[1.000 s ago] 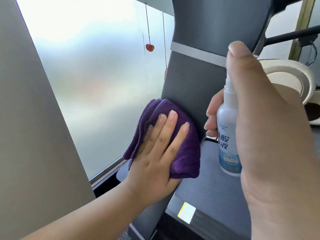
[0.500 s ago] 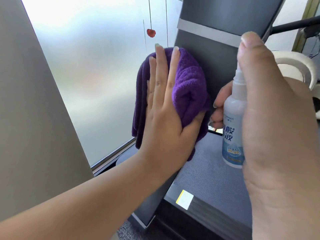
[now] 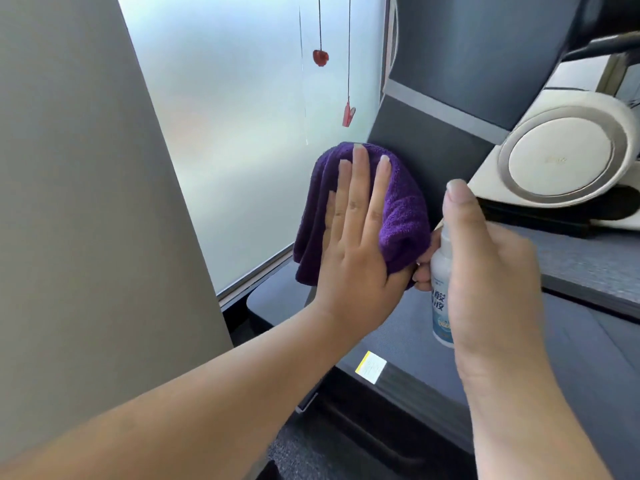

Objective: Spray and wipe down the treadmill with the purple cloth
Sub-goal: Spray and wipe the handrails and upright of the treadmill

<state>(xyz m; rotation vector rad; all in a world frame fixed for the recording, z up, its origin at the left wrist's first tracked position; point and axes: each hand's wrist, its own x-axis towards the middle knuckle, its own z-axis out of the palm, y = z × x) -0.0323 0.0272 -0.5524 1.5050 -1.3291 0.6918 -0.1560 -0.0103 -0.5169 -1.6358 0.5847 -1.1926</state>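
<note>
Beside frosted glass, the left hand presses flat-fingered the purple cloth on the treadmill upright, while the right hand grips the spray bottle; loose folds might slip down.

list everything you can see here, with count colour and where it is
purple cloth: 1, purple, pressed flat on the treadmill upright
treadmill: 1, dark grey, upright at centre, deck lower right
spray bottle: 1, white with blue label, right of the cloth
sticker: 1, white and yellow, on the deck edge
hanging clips: 2, red, on cords before the frosted window
round machine: 1, cream, upper right
left hand: 1, flat on the cloth
right hand: 1, grips the bottle
</note>
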